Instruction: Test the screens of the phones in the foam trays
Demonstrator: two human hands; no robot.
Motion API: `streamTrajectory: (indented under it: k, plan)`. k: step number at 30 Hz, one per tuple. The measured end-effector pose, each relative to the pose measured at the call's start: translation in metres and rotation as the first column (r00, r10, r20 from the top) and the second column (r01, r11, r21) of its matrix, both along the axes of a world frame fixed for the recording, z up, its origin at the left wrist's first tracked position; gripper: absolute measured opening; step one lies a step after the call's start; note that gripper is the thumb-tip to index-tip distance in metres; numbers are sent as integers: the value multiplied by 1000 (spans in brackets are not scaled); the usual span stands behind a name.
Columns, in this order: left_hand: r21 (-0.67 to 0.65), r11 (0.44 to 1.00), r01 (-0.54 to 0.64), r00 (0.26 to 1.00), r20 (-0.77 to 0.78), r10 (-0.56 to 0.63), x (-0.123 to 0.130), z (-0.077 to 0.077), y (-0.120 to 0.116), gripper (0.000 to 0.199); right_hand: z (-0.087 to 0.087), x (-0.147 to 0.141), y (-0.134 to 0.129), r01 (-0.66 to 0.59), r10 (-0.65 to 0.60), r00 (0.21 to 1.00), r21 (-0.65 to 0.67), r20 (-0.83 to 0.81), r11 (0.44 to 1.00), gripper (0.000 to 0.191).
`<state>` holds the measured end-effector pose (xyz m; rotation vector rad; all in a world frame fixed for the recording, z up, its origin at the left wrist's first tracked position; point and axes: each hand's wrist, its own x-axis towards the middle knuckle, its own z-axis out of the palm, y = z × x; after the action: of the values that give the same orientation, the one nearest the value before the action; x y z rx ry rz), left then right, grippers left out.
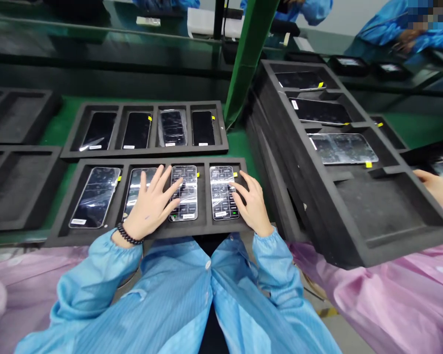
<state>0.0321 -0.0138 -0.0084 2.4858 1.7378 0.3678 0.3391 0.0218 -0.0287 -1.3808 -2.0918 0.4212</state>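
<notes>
In front of me a black foam tray (151,229) holds several smartphones in its compartments. My left hand (153,199) is spread over the second phone (135,189), partly covering it, with fingertips reaching the third phone (189,196). At the right end lies a fourth phone (223,196), and my right hand (251,199) has its fingers apart at that screen's right side. Both of these right-hand phones show a lit grid of tiles with a small green mark. The leftmost phone (95,196) has a dark screen, a white label and a yellow tab.
Behind stands another foam tray (143,153) with dark phones, one wrapped in film. To the right is a tall stack of foam trays (317,206) with phones on top. A green post (249,54) rises at the back. Co-workers in pink sleeves (398,305) sit on both sides.
</notes>
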Motion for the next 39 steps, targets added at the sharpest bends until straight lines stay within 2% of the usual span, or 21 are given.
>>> streamTrajectory:
  k: [4, 7, 10, 13, 16, 19, 23, 29, 34, 39]
  plan:
    - [-40, 999, 17, 998, 66, -15, -5, -6, -18, 42, 2, 0, 1, -45, 45, 998, 19, 45, 999, 31]
    - [-60, 994, 86, 978, 194, -73, -11, 0, -22, 46, 6, 0, 1, -74, 73, 997, 44, 25, 996, 45]
    - [15, 1000, 11, 961, 274, -15, -6, 5, -10, 45, 8, -4, 10, -55, 53, 998, 53, 25, 997, 41]
    - [77, 993, -87, 958, 281, 62, 6, 3, 8, 46, 9, -12, 23, -58, 54, 995, 44, 88, 997, 36]
    - [81, 990, -113, 963, 254, 90, 14, -3, 17, 46, 7, -18, 30, -74, 70, 981, 16, 178, 997, 37]
    - [65, 988, -141, 966, 229, 123, 13, -8, 17, 47, 5, -18, 30, -87, 87, 974, -6, 211, 996, 36]
    - [32, 988, -152, 973, 182, 144, 11, -11, 17, 50, 4, -16, 27, -42, 40, 988, 7, 150, 999, 43]
    - [-73, 989, -129, 982, 129, 137, 14, -16, 22, 56, -2, -12, 30, 17, -17, 1000, -42, -2, 999, 45]
    - [6, 980, -199, 950, 247, 191, 9, -13, 16, 57, -17, -5, 31, 122, -127, 987, -52, -103, 991, 60]
    - [4, 979, -202, 948, 252, 194, -2, -9, 5, 54, -20, -5, 7, 155, -160, 979, -49, -127, 987, 65]
